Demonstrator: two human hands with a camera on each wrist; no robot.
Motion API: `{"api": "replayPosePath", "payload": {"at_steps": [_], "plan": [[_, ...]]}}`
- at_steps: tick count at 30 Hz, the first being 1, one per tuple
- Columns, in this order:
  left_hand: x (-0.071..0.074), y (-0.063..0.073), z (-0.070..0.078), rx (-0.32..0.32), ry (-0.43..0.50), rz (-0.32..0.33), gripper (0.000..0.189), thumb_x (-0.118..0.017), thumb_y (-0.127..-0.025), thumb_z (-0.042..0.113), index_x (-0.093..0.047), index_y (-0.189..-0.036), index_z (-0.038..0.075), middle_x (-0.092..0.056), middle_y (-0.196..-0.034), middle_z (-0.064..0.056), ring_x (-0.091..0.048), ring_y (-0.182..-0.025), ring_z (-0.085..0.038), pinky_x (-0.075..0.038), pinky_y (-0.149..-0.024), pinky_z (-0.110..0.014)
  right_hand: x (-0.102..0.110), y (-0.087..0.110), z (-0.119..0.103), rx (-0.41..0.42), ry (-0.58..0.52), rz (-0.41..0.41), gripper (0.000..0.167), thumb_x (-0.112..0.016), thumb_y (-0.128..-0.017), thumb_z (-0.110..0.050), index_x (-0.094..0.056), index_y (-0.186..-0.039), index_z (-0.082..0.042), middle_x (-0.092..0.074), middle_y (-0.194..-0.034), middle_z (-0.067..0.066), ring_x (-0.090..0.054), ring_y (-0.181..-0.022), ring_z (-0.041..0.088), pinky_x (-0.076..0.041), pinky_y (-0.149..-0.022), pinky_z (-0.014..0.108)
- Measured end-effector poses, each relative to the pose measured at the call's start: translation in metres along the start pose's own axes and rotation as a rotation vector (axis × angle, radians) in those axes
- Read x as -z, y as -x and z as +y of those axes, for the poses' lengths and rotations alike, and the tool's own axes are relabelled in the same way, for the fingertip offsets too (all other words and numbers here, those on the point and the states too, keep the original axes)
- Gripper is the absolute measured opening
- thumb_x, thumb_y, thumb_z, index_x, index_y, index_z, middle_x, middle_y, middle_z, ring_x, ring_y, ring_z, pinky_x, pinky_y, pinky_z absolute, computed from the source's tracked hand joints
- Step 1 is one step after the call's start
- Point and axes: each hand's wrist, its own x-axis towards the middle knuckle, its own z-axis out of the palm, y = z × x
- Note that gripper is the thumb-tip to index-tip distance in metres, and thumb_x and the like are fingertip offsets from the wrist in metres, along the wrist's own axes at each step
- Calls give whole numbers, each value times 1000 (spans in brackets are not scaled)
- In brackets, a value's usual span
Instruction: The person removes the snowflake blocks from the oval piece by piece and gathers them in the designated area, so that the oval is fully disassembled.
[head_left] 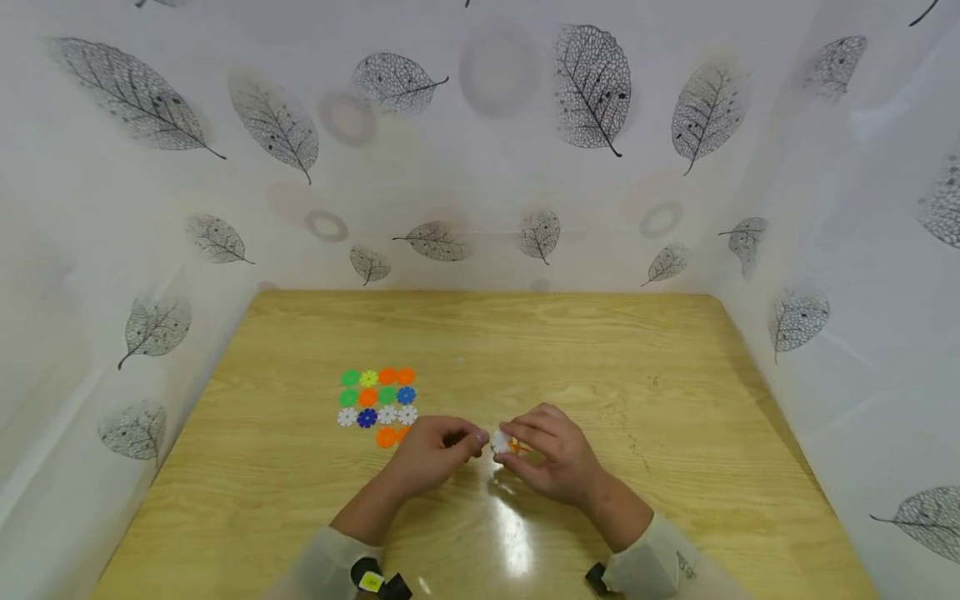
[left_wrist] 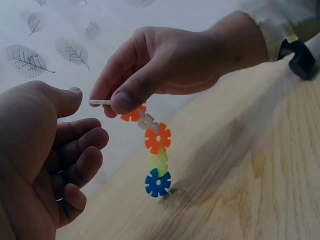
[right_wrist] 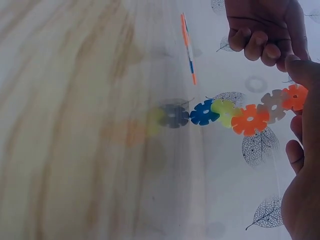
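My right hand [head_left: 558,457] pinches a white notched plastic disc [left_wrist: 100,102] between thumb and fingers, seen edge-on in the left wrist view. From it hangs a chain of linked flower-shaped discs: orange, whitish, a second orange disc [left_wrist: 157,138], yellow [left_wrist: 159,161] and a blue disc [left_wrist: 158,183] at the bottom. The right wrist view also shows this chain, with its blue disc [right_wrist: 204,113] near the tabletop. My left hand [head_left: 435,454] is close beside the white disc but apart from it. Its fingers are loosely bent, and nothing shows between them.
Left of my hands, flat discs lie in rows on the wooden table [head_left: 600,358]: green [head_left: 350,378], yellow [head_left: 368,378], orange [head_left: 367,397], blue [head_left: 406,395], dark blue [head_left: 367,417] and white [head_left: 347,417]. My left hand partly covers one orange disc. Leaf-patterned curtain [head_left: 495,167] surrounds the table.
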Motion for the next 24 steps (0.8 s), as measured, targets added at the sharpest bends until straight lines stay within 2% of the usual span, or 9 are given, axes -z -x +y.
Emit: {"api": "replayPosePath", "payload": {"at_steps": [8,15,24], "plan": [[-6,-1,4,-17,-4,-4,17,-71,-100,31,-81,-95,18,-74,-84,4,-63,-72,-12,-53,-64,-27,0,1,0,-9,16,-20,36,-84,-89,-25,-77,-109,4,-75,-98,8,-68,-82,19,-55,-72,30],[-8,-3,6,-28,-2,-10,17,-72,-100,31,-81,-92,19,-73,-81,9,-62,-70,-11,-52,-62,-26,0,0,0,-10,19,-28,36,-84,-90,-26,-77,-108,4,-75,-98,7,-69,-82,18,-54,-73,31],[-9,-3,4,-33,-26,31,15,-71,-100,27,-81,-91,20,-73,-80,4,-60,-67,-11,-50,-58,-26,-1,1,-1,-40,51,-53,37,-85,-89,-27,-76,-109,2,-76,-101,8,-70,-86,18,-54,-77,35]]}}
